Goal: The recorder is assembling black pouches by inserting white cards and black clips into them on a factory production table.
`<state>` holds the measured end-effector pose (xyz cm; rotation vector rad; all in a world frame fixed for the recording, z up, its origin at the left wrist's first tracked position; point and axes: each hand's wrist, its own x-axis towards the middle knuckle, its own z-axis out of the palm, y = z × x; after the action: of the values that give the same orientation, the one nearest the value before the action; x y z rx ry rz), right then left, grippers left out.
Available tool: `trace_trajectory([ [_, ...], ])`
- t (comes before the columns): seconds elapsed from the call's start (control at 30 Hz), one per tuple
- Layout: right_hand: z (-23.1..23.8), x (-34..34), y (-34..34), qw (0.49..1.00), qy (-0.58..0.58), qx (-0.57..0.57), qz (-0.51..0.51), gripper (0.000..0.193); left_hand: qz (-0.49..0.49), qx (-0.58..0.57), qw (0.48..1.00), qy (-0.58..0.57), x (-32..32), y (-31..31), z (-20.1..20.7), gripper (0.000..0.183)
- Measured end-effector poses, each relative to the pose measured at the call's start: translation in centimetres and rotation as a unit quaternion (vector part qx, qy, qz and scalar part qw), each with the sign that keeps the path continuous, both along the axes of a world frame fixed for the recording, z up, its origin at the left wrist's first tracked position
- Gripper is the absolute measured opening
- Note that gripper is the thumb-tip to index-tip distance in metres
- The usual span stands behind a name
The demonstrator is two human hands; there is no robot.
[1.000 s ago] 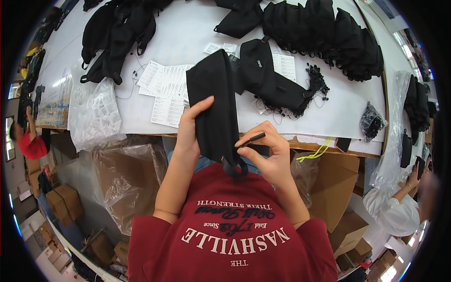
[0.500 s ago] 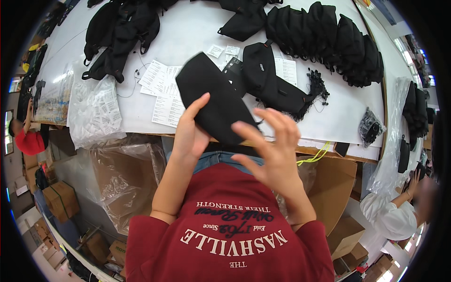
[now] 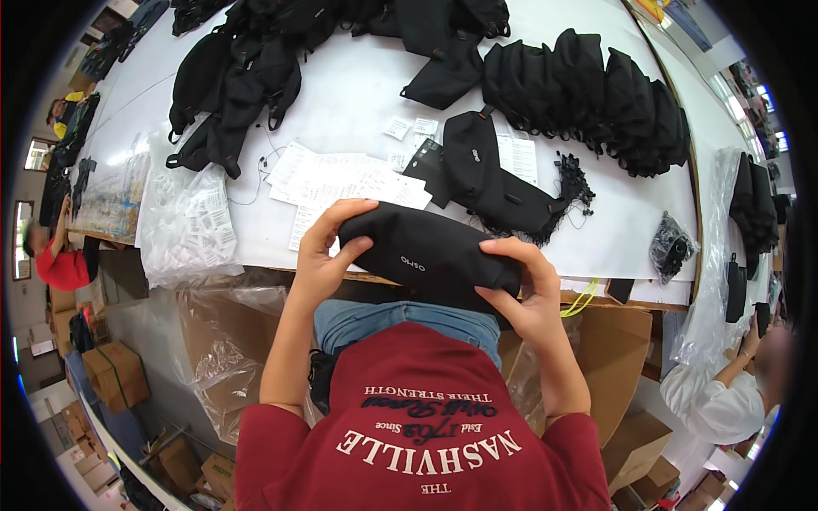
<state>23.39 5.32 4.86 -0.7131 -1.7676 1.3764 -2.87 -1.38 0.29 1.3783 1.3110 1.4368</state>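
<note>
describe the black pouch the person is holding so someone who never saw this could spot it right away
Start at the long white table strewn with black bags. At its near edge, above the red shirt, the left hand and right hand grip the ends of one black pouch. Unlike the bags lying on the table, it is lifted off it, held sideways.

Both hands, left (image 3: 319,264) and right (image 3: 530,298), grip a soft black fabric pouch (image 3: 426,255) by its ends, held level over the white worktop's (image 3: 341,111) six-o'clock edge; paper slips (image 3: 341,183) lie just beyond, at twelve o'clock.
</note>
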Motion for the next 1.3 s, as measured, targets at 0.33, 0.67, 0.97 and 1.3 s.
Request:
trace_trajectory([
  [0.33, 1.4, 0.7, 2.3, 0.966, -0.167, 0.189, -0.052, 0.033, 0.085, 0.111, 0.988, 0.069, 0.5, 0.4, 0.9, 0.022],
  [0.67, 3.5, 4.9, 17.4, 0.936, -0.044, 0.117, -0.329, 0.024, 0.138, 0.025, 0.990, 0.001, -2.8, -0.8, 0.2, 0.028],
  [0.97, 1.7, 3.7, 30.8, 0.709, -0.410, 0.286, -0.498, 0.048, 0.156, -0.067, 0.984, -0.057, -0.7, -2.5, -1.2, 0.032],
  [1.3, -1.1, 4.2, 32.7, 0.666, -0.616, 0.227, -0.354, 0.043, 0.179, -0.097, 0.979, 0.026, -1.3, -3.1, -0.7, 0.030],
])
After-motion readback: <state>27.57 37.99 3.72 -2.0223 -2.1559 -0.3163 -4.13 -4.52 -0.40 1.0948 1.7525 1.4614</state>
